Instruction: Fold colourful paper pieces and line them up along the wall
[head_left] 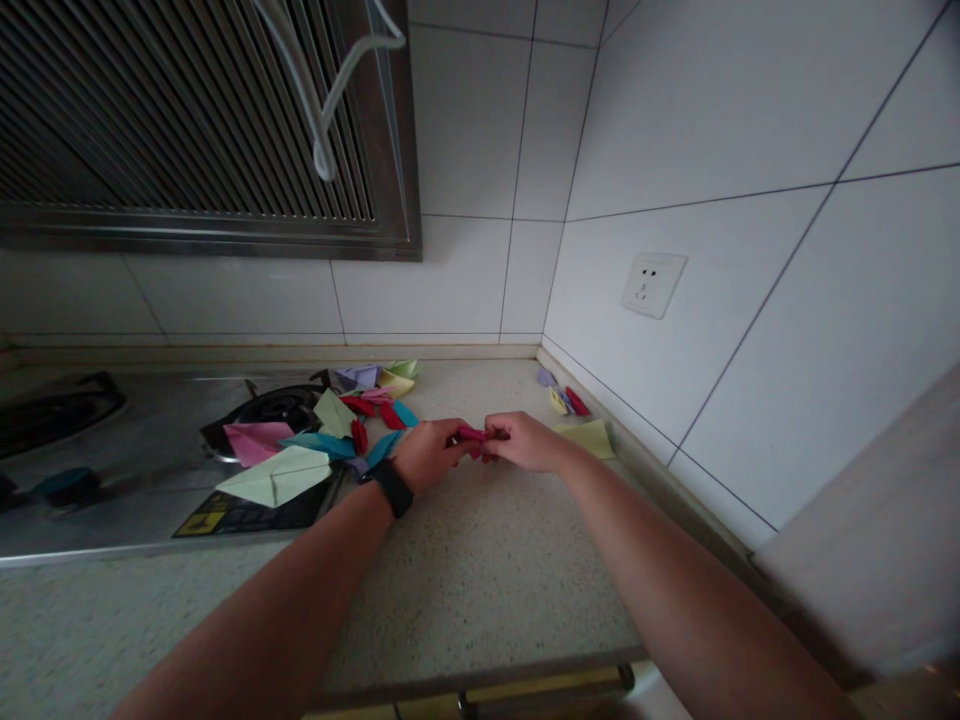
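Between my two hands is a small piece of folded magenta paper (472,434), held just above the speckled countertop (480,570). My left hand (430,452), with a black band on its wrist, pinches its left end. The fingers of my right hand (521,441) are closed on its right end and cover part of it. To the left, near my left hand, lies a loose pile of folded paper pieces, among them a pale green one (279,478), a pink one (256,441) and a teal one (321,445). A flat yellow-green sheet (589,438) lies just beyond my right wrist.
A gas stove (150,510) with burners takes up the left, partly under the paper pile. Several small folded pieces (562,393) sit in the back right corner. Above hangs a range hood (202,120); a socket (654,285) is on the right tiled wall.
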